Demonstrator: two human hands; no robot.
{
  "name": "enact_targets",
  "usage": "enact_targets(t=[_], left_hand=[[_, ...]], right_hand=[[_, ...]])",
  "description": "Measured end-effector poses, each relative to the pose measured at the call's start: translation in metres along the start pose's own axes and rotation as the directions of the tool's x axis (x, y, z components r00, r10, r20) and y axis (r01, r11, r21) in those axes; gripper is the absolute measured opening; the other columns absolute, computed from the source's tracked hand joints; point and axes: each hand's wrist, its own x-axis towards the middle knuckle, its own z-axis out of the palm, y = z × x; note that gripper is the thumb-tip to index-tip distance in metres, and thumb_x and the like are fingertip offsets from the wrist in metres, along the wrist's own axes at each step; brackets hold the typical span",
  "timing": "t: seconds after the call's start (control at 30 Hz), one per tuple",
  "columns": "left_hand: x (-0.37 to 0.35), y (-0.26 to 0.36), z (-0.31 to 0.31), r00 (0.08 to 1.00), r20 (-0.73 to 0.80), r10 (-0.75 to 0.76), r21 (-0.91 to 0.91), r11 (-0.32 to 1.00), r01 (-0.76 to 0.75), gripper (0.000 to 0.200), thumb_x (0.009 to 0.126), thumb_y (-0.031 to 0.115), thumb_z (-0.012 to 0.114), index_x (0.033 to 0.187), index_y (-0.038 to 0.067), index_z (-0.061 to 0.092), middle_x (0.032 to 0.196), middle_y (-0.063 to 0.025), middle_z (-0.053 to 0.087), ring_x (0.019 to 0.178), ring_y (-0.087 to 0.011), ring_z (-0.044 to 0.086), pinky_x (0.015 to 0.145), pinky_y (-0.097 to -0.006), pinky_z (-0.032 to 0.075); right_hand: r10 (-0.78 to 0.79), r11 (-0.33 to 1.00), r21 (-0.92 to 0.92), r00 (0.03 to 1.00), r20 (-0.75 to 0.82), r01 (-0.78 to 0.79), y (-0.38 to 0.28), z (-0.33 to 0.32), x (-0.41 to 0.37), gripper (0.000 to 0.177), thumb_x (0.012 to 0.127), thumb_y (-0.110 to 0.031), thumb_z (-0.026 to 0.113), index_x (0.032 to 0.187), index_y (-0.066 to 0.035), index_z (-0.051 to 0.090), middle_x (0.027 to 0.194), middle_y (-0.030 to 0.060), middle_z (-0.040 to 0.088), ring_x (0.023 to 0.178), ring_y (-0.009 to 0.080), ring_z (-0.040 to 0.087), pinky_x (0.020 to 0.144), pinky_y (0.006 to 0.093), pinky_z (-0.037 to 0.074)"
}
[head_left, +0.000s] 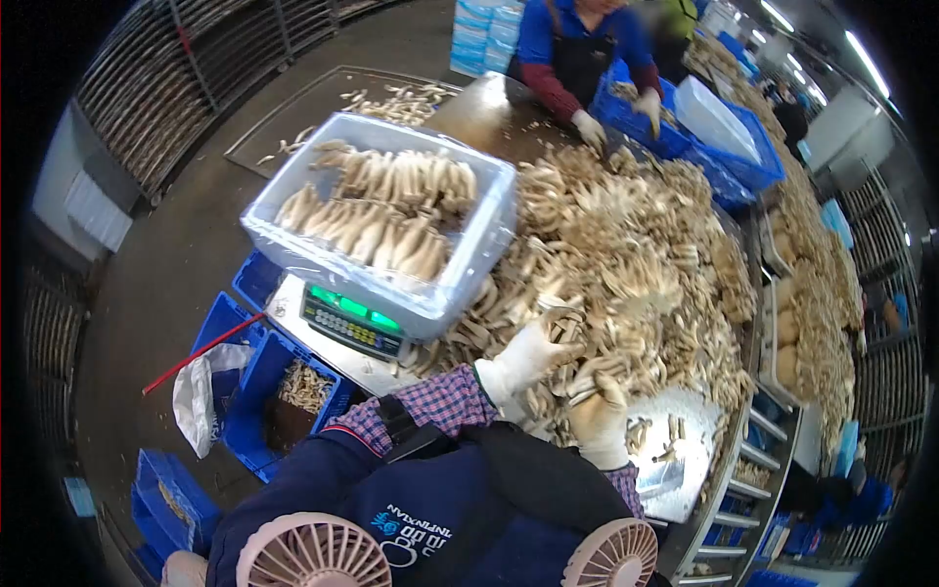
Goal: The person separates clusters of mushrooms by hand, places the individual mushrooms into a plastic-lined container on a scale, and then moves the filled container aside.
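My left hand (520, 360), in a white glove, reaches into the pile of mushrooms (626, 259). Its fingers and thumb curve around some long pale-stemmed mushrooms (569, 331), partly hidden by the glove. Close by on the right, my right hand (599, 423), also gloved, has its fingers closed on a small bunch of mushrooms (593, 380). Left of the pile, a clear plastic-lined tub (479, 264) holds mushrooms laid in two rows. It rests on a digital scale (352, 321) with a lit green display.
Blue crates (337, 396) stand below the scale on my left, near a white bag (196, 401). On the right is a roller conveyor (748, 479). Across the table a gloved co-worker (587, 59) handles mushrooms beside blue baskets (748, 147). Loose stems lie on a metal surface (690, 406).
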Motion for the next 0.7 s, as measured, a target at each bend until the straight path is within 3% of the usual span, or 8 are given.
enact_targets(t=[0.03, 0.13, 0.27, 0.3, 0.4, 0.5, 0.57, 0.7], left_hand=[[-0.003, 0.007, -0.005, 0.995, -0.009, -0.097, -0.184, 0.978, 0.093, 0.065, 0.086, 0.019, 0.076, 0.139, -0.002, 0.044, 0.131, -0.0159, 0.058, 0.119, -0.0225, 0.054, 0.107, -0.0359, 0.041], [-0.002, 0.001, -0.023, 0.987, -0.116, 0.110, 0.140, 0.986, -0.094, 0.067, 0.080, 0.029, 0.083, 0.131, 0.000, 0.052, 0.127, -0.0120, 0.058, 0.117, -0.0176, 0.053, 0.106, -0.0327, 0.039], [-0.013, 0.036, -0.048, 0.988, -0.147, 0.045, -0.226, 0.971, -0.078, 0.072, 0.078, 0.025, 0.085, 0.133, -0.001, 0.048, 0.125, -0.0095, 0.058, 0.115, -0.0166, 0.052, 0.105, -0.0312, 0.039], [-0.014, 0.042, -0.055, 0.981, -0.194, -0.007, -0.350, 0.935, -0.063, 0.074, 0.077, 0.024, 0.086, 0.134, -0.001, 0.047, 0.125, -0.0090, 0.058, 0.115, -0.0164, 0.052, 0.105, -0.0310, 0.040], [-0.019, 0.069, -0.075, 0.977, -0.202, 0.068, -0.412, 0.899, -0.147, 0.080, 0.077, 0.017, 0.085, 0.141, -0.001, 0.041, 0.128, -0.0080, 0.057, 0.117, -0.0146, 0.053, 0.103, -0.0287, 0.042], [-0.023, 0.079, -0.101, 0.986, -0.126, 0.107, -0.186, 0.974, -0.129, 0.081, 0.078, 0.013, 0.084, 0.144, -0.002, 0.039, 0.128, -0.0082, 0.059, 0.115, -0.0146, 0.056, 0.102, -0.0291, 0.045], [-0.029, 0.096, -0.117, 0.998, -0.018, 0.057, -0.427, 0.903, -0.059, 0.078, 0.078, 0.012, 0.083, 0.143, -0.002, 0.042, 0.127, -0.0090, 0.061, 0.112, -0.0153, 0.058, 0.103, -0.0307, 0.045], [-0.034, 0.125, -0.143, 0.986, -0.150, 0.069, -0.413, 0.902, -0.126, 0.065, 0.081, 0.010, 0.081, 0.136, -0.003, 0.047, 0.117, -0.0073, 0.062, 0.107, -0.0131, 0.058, 0.096, -0.0283, 0.047]], right_hand=[[-0.059, 0.949, 0.301, 0.991, -0.119, 0.093, 0.008, 0.019, 0.002, 0.026, 0.086, 0.004, 0.054, 0.110, -0.002, 0.062, 0.108, 0.0040, 0.068, 0.104, 0.0157, 0.064, 0.098, 0.0318, 0.050], [-0.184, 0.747, -0.658, 0.981, -0.069, 0.093, 0.018, 0.008, 0.013, 0.023, 0.088, 0.000, 0.053, 0.108, -0.005, 0.064, 0.108, 0.0022, 0.068, 0.102, 0.0126, 0.064, 0.096, 0.0265, 0.051], [0.005, 0.987, -0.162, 0.998, -0.057, -0.014, 0.028, 0.046, 0.046, 0.016, 0.089, -0.012, 0.058, 0.104, -0.008, 0.062, 0.093, 0.0052, 0.065, 0.091, 0.0168, 0.063, 0.085, 0.0290, 0.051], [-0.147, 0.971, -0.231, 0.925, -0.350, 0.067, 0.038, 0.081, 0.053, 0.013, 0.088, -0.010, 0.057, 0.102, -0.010, 0.060, 0.096, 0.0042, 0.064, 0.091, 0.0161, 0.063, 0.083, 0.0295, 0.051], [-0.085, 0.766, -0.642, 0.996, -0.039, 0.040, 0.051, 0.092, 0.071, 0.023, 0.087, -0.008, 0.054, 0.109, -0.006, 0.056, 0.106, 0.0076, 0.062, 0.095, 0.0195, 0.061, 0.092, 0.0336, 0.050], [0.025, -0.251, -0.931, 0.963, 0.267, 0.265, 0.075, 0.112, 0.067, 0.052, 0.076, 0.000, 0.052, 0.129, 0.001, 0.051, 0.122, 0.0107, 0.061, 0.110, 0.0190, 0.059, 0.098, 0.0325, 0.046], [0.142, 0.389, -0.920, 0.990, 0.003, -0.053, 0.083, 0.146, 0.079, 0.055, 0.078, -0.001, 0.055, 0.132, 0.001, 0.049, 0.122, 0.0105, 0.061, 0.111, 0.0204, 0.060, 0.099, 0.0340, 0.047], [0.085, 0.681, -0.731, 0.996, 0.012, -0.049, 0.103, 0.176, 0.092, 0.052, 0.079, -0.001, 0.058, 0.131, 0.000, 0.051, 0.118, 0.0090, 0.062, 0.107, 0.0181, 0.061, 0.096, 0.0316, 0.049]])
